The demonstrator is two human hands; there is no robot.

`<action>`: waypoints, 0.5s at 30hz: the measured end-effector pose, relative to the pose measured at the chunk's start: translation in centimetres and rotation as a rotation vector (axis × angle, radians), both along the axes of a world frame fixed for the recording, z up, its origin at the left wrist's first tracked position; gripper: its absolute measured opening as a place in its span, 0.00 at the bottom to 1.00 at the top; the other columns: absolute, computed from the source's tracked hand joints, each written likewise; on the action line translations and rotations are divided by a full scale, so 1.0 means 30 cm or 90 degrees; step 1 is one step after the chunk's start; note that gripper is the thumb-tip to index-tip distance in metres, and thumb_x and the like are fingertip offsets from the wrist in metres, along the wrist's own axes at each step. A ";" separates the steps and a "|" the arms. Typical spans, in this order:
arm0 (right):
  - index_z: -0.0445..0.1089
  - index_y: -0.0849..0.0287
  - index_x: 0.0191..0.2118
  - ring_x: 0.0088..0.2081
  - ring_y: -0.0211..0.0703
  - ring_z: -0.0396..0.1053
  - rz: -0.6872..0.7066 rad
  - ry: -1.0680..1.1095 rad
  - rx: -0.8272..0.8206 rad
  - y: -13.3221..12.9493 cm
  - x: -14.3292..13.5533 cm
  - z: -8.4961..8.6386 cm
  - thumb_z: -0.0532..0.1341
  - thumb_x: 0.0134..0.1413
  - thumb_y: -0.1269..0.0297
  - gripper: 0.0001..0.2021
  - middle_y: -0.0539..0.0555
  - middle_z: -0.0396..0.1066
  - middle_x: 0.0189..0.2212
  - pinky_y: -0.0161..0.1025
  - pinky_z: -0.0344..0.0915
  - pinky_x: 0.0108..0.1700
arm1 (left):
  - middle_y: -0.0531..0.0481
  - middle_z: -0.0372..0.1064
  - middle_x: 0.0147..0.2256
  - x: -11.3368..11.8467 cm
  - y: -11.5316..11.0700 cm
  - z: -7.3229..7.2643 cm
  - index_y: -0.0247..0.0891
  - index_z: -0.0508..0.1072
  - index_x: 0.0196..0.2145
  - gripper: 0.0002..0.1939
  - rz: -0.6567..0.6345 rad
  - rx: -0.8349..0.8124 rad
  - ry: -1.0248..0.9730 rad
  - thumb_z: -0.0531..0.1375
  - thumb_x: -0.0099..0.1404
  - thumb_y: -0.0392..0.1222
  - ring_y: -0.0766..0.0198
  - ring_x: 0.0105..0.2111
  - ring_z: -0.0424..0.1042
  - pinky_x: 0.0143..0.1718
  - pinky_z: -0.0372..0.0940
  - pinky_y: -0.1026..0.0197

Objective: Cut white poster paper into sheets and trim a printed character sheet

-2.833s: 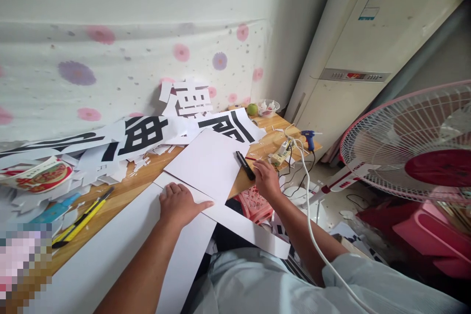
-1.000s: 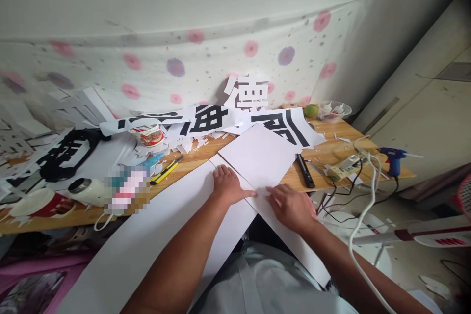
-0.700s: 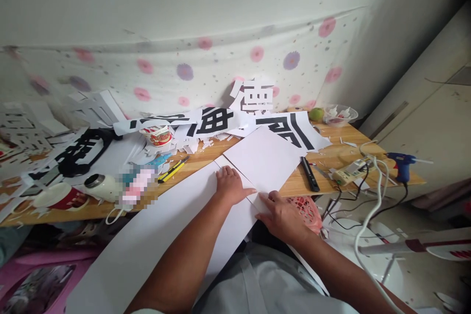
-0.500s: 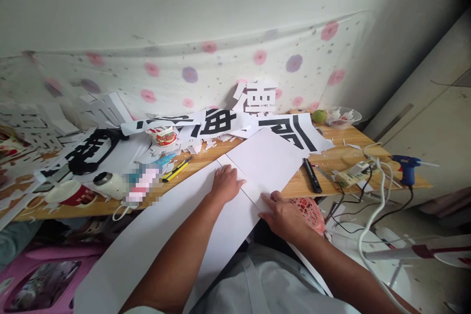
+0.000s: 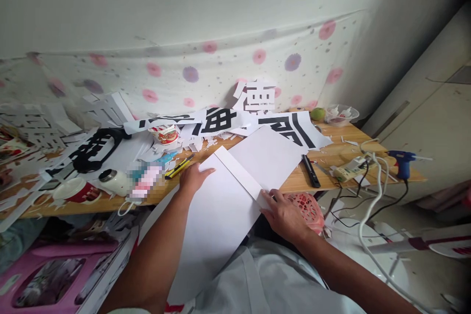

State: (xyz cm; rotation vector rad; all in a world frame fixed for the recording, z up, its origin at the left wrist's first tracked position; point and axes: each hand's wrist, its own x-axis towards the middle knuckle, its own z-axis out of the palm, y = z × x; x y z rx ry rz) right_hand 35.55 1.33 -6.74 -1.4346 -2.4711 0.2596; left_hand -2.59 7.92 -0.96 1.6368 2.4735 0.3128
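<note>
A large white board (image 5: 217,221) lies slantwise across the table's front edge and over my lap. My left hand (image 5: 192,181) grips its far left edge, the thumb on top and the fingers partly hidden. My right hand (image 5: 283,213) pinches the near end of a narrow white strip (image 5: 237,171). The strip crosses the white surface, between the large board and another white piece (image 5: 270,157) on its right. Close to my left hand is a yellow utility knife (image 5: 179,167); a black utility knife (image 5: 311,171) lies beyond the right-hand piece.
Black-printed character sheets (image 5: 217,121), paper scraps and a paper bowl (image 5: 165,134) are at the back. A white bottle (image 5: 113,181) and red-white cup (image 5: 76,191) stand left. A power strip (image 5: 351,169) with cables and a blue glue gun (image 5: 404,162) sit right.
My left hand has moved left from the seam to the large board's edge. The board has shifted, and the strip now shows as a separate piece at my right hand.
</note>
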 end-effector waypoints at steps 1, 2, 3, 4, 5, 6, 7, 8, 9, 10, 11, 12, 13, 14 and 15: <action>0.63 0.55 0.75 0.53 0.58 0.77 0.005 0.010 0.000 -0.010 0.009 -0.004 0.60 0.73 0.58 0.29 0.66 0.70 0.65 0.47 0.76 0.52 | 0.35 0.82 0.47 -0.002 -0.001 0.007 0.39 0.80 0.42 0.37 0.003 0.001 -0.003 0.60 0.62 0.79 0.40 0.51 0.78 0.48 0.69 0.51; 0.61 0.57 0.76 0.54 0.59 0.77 0.010 0.022 -0.001 -0.022 0.021 -0.007 0.59 0.74 0.57 0.30 0.67 0.70 0.64 0.49 0.76 0.53 | 0.36 0.82 0.46 -0.002 -0.002 0.013 0.39 0.80 0.42 0.37 0.005 0.000 -0.006 0.60 0.61 0.80 0.40 0.50 0.79 0.47 0.69 0.52; 0.58 0.58 0.77 0.54 0.60 0.77 0.014 0.036 -0.003 -0.036 0.035 -0.009 0.58 0.74 0.56 0.32 0.68 0.72 0.63 0.52 0.77 0.53 | 0.36 0.82 0.45 -0.002 -0.004 0.018 0.40 0.79 0.41 0.37 0.006 0.001 -0.007 0.61 0.61 0.80 0.41 0.49 0.79 0.47 0.69 0.52; 0.56 0.60 0.78 0.53 0.61 0.78 0.016 0.052 -0.006 -0.052 0.051 -0.008 0.58 0.74 0.55 0.33 0.70 0.73 0.62 0.54 0.77 0.53 | 0.37 0.82 0.45 -0.002 -0.006 0.023 0.40 0.79 0.41 0.37 0.007 0.006 -0.009 0.61 0.61 0.79 0.41 0.49 0.79 0.46 0.69 0.52; 0.54 0.61 0.79 0.53 0.63 0.78 0.015 0.073 -0.009 -0.069 0.069 -0.004 0.59 0.73 0.54 0.35 0.71 0.74 0.61 0.56 0.77 0.53 | 0.38 0.82 0.44 -0.002 -0.010 0.027 0.41 0.79 0.40 0.36 0.007 0.010 -0.009 0.61 0.61 0.79 0.41 0.49 0.79 0.46 0.69 0.52; 0.53 0.61 0.79 0.54 0.65 0.78 0.013 0.099 -0.013 -0.088 0.088 0.002 0.60 0.72 0.53 0.37 0.71 0.74 0.60 0.57 0.77 0.54 | 0.38 0.82 0.44 -0.002 -0.014 0.030 0.41 0.79 0.40 0.35 0.005 0.013 -0.008 0.61 0.61 0.78 0.41 0.49 0.79 0.46 0.69 0.52; 0.53 0.60 0.79 0.56 0.65 0.77 0.012 0.128 -0.020 -0.106 0.107 0.013 0.61 0.71 0.53 0.38 0.71 0.74 0.61 0.58 0.76 0.55 | 0.38 0.82 0.45 -0.002 -0.019 0.032 0.41 0.79 0.40 0.34 0.004 0.017 -0.003 0.61 0.62 0.78 0.40 0.50 0.79 0.47 0.69 0.52; 0.53 0.58 0.79 0.59 0.65 0.76 0.012 0.161 -0.031 -0.124 0.125 0.025 0.62 0.69 0.53 0.39 0.70 0.73 0.63 0.58 0.75 0.58 | 0.37 0.82 0.45 -0.004 -0.024 0.033 0.41 0.79 0.41 0.34 0.001 0.021 0.002 0.61 0.62 0.78 0.40 0.51 0.79 0.49 0.69 0.51; 0.53 0.56 0.79 0.61 0.65 0.75 0.011 0.193 -0.049 -0.142 0.142 0.040 0.64 0.68 0.53 0.40 0.68 0.72 0.64 0.58 0.74 0.60 | 0.36 0.82 0.46 -0.007 -0.029 0.033 0.40 0.79 0.42 0.35 -0.002 0.025 0.004 0.60 0.63 0.77 0.39 0.52 0.78 0.50 0.69 0.51; 0.55 0.55 0.79 0.62 0.64 0.74 0.008 0.223 -0.076 -0.158 0.158 0.056 0.65 0.67 0.53 0.40 0.67 0.72 0.65 0.56 0.73 0.61 | 0.36 0.82 0.47 -0.011 -0.035 0.031 0.40 0.79 0.44 0.35 -0.004 0.028 0.002 0.60 0.64 0.77 0.39 0.53 0.78 0.52 0.69 0.51; 0.58 0.54 0.77 0.61 0.62 0.74 0.004 0.248 -0.111 -0.173 0.172 0.070 0.67 0.66 0.53 0.39 0.66 0.73 0.64 0.55 0.73 0.61 | 0.36 0.81 0.48 -0.017 -0.039 0.029 0.39 0.80 0.46 0.35 -0.007 0.032 -0.004 0.59 0.64 0.76 0.39 0.53 0.78 0.53 0.69 0.51; 0.62 0.55 0.75 0.59 0.61 0.76 -0.002 0.266 -0.155 -0.187 0.185 0.083 0.68 0.65 0.52 0.37 0.65 0.75 0.62 0.53 0.73 0.60 | 0.36 0.82 0.48 -0.025 -0.044 0.025 0.39 0.80 0.48 0.35 -0.008 0.035 -0.012 0.59 0.65 0.75 0.39 0.53 0.78 0.53 0.69 0.51; 0.67 0.55 0.71 0.56 0.60 0.77 -0.006 0.277 -0.204 -0.199 0.196 0.092 0.69 0.64 0.50 0.33 0.63 0.78 0.58 0.50 0.74 0.57 | 0.37 0.82 0.48 -0.034 -0.046 0.020 0.39 0.80 0.48 0.35 -0.006 0.032 -0.016 0.59 0.65 0.74 0.39 0.52 0.78 0.53 0.70 0.50; 0.72 0.56 0.66 0.51 0.57 0.78 -0.009 0.283 -0.257 -0.211 0.206 0.098 0.69 0.64 0.49 0.29 0.61 0.80 0.52 0.47 0.74 0.53 | 0.39 0.82 0.47 -0.044 -0.047 0.016 0.40 0.81 0.48 0.34 -0.007 0.029 -0.018 0.60 0.65 0.73 0.40 0.50 0.79 0.52 0.70 0.50; 0.75 0.56 0.61 0.46 0.54 0.78 -0.010 0.285 -0.308 -0.221 0.216 0.099 0.69 0.64 0.48 0.25 0.59 0.82 0.47 0.45 0.74 0.49 | 0.40 0.83 0.45 -0.055 -0.046 0.011 0.40 0.81 0.48 0.34 -0.001 0.031 -0.010 0.60 0.65 0.73 0.41 0.48 0.80 0.50 0.71 0.51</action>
